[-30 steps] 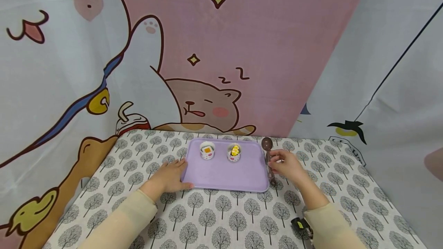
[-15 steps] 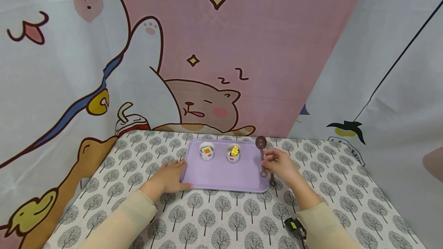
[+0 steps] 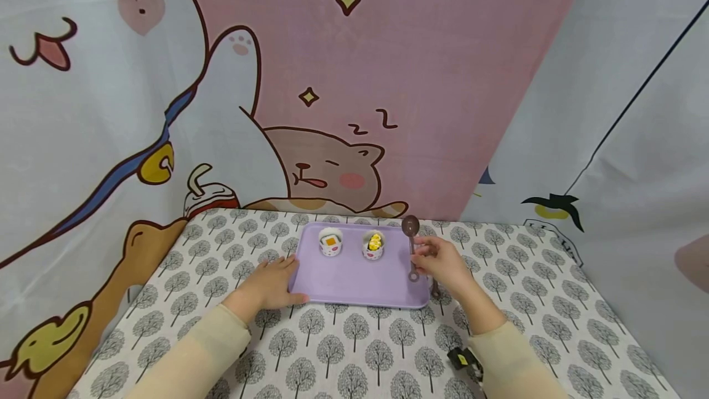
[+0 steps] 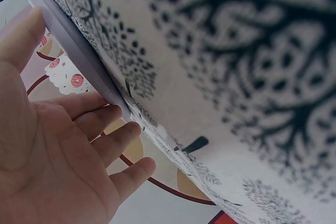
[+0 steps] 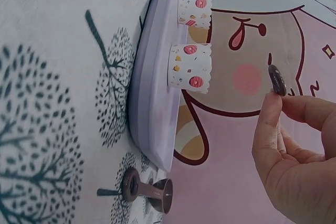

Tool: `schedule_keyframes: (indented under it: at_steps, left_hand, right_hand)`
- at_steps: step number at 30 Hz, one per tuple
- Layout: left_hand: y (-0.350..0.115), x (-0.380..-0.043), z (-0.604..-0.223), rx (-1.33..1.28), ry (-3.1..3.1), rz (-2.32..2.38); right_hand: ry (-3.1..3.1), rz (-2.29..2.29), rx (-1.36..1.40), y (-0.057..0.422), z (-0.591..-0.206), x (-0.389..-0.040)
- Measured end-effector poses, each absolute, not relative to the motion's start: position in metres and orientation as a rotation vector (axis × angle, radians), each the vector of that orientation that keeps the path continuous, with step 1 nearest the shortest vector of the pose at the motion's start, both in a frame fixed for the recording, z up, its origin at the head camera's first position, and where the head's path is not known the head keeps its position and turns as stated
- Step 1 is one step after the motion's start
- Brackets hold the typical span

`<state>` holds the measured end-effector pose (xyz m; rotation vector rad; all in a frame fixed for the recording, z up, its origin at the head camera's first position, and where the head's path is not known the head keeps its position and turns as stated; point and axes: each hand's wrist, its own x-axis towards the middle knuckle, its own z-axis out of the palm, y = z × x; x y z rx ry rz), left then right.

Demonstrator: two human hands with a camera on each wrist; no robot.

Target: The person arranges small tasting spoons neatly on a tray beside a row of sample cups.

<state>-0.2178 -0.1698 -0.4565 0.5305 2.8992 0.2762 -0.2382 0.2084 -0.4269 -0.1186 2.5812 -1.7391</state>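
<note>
My right hand (image 3: 442,263) pinches the handle of a brown measuring spoon (image 3: 410,225) between thumb and fingers, above the right part of the lilac tray (image 3: 354,282). Its round bowl points to the back and a ring ends the handle; in the right wrist view the spoon (image 5: 277,81) shows only its handle end. Fingers spread, my left hand (image 3: 269,283) rests along the tray's left edge, the thumb at the near corner. On the tray stand two patterned paper cups: the left cup (image 3: 331,251) holds a white and orange piece, the right cup (image 3: 373,255) yellow and white pieces.
A second brown spoon (image 5: 142,188) lies on the cloth just right of the tray, mostly behind my right hand in the head view. The tree-print tablecloth (image 3: 354,350) meets a printed cartoon curtain (image 3: 432,109) at the back.
My right hand has lifted the brown measuring spoon from beside the tray and moved it left, over the tray's right side. The second spoon has come into sight. My left hand has stayed put.
</note>
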Motion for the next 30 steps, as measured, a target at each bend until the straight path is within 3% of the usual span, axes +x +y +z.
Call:
schedule_keyframes:
  at_steps: [30]
  left_hand:
    - [-0.171,-0.22,-0.46,0.528,2.902,0.276]
  right_hand:
    - [2.424,-1.891,-0.149,0.158,-0.425,-0.241]
